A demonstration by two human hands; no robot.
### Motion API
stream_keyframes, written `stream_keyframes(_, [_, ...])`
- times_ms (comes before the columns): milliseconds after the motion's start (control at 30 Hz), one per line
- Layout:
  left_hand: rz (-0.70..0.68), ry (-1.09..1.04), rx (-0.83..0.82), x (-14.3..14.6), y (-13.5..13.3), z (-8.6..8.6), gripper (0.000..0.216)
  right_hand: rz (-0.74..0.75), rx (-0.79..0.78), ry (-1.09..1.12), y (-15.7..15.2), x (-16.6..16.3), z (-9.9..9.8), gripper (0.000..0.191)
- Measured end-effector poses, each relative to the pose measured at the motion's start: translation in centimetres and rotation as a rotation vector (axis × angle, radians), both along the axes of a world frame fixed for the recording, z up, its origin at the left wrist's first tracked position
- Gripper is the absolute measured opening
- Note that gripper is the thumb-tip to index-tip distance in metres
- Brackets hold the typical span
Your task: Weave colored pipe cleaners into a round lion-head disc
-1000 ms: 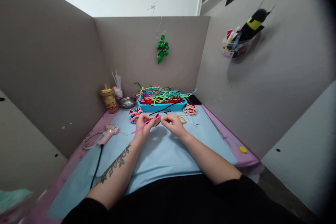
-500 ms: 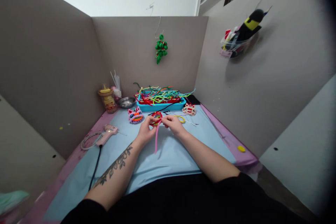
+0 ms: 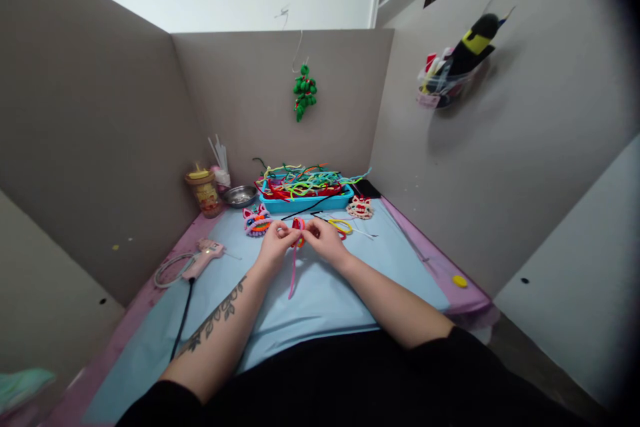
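My left hand and my right hand meet above the middle of the blue cloth, fingertips pinched. Between them they grip a small red and orange pipe-cleaner piece, partly hidden by my fingers. A pink pipe cleaner hangs down from it toward me. Just left of my left hand lies a lilac pipe-cleaner animal head with pointed ears. Yellow-handled scissors rest right behind my right hand, their far parts partly covered.
A blue tray heaped with coloured pipe cleaners stands at the back. Beside it are a metal bowl, a lidded cup and a cream animal head. A pink glue gun with its cord lies left. Grey partitions enclose the table.
The held piece has turned from facing me to more edge-on. My fingers have drawn closer around it, and the pink strand's lower end has swung slightly left.
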State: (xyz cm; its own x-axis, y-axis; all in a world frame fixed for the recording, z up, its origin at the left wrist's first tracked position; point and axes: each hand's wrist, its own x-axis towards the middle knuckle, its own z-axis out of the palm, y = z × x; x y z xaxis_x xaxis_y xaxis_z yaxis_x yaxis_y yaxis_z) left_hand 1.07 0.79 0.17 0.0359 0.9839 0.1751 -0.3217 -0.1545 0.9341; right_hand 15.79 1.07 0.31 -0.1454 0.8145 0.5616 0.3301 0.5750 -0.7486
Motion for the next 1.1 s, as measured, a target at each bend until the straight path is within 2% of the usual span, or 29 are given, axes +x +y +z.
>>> stream_keyframes(267, [-0.012, -0.066, -0.027, 0.1, -0.1, 0.3, 0.05, -0.054, 0.25, -0.255, -0.6, 0.3, 0.5, 0.012])
stream_keyframes(467, [0.147, -0.149, 0.014, -0.2, 0.7, 0.4, 0.048, -0.057, 0.311, -0.203, -1.0, -0.1, 0.4, 0.02])
stream_keyframes(600, [0.259, -0.2, 0.092, -0.7, 1.3, 0.4, 0.047, -0.075, 0.158, -0.165, -1.1, -0.6, 0.1, 0.013])
stream_keyframes(733, [0.305, -0.268, 0.128, -0.8, 1.5, 0.4, 0.047, -0.072, -0.023, -0.28, -0.9, -1.1, -0.6, 0.015])
stream_keyframes(867, [0.297, -0.312, 0.093, -0.8, 1.4, 0.6, 0.046, -0.03, -0.002, -0.342, -0.7, -1.3, -1.0, 0.008])
stream_keyframes(967, [0.31, -0.333, 0.042, -1.1, 1.6, 0.5, 0.045, 0.027, 0.004, -0.307, -0.8, -1.1, -0.9, 0.009])
stream_keyframes(1100, [0.331, -0.361, -0.047, -1.6, 2.3, 0.0, 0.042, 0.087, -0.119, -0.125, -1.0, -0.5, -0.2, 0.026])
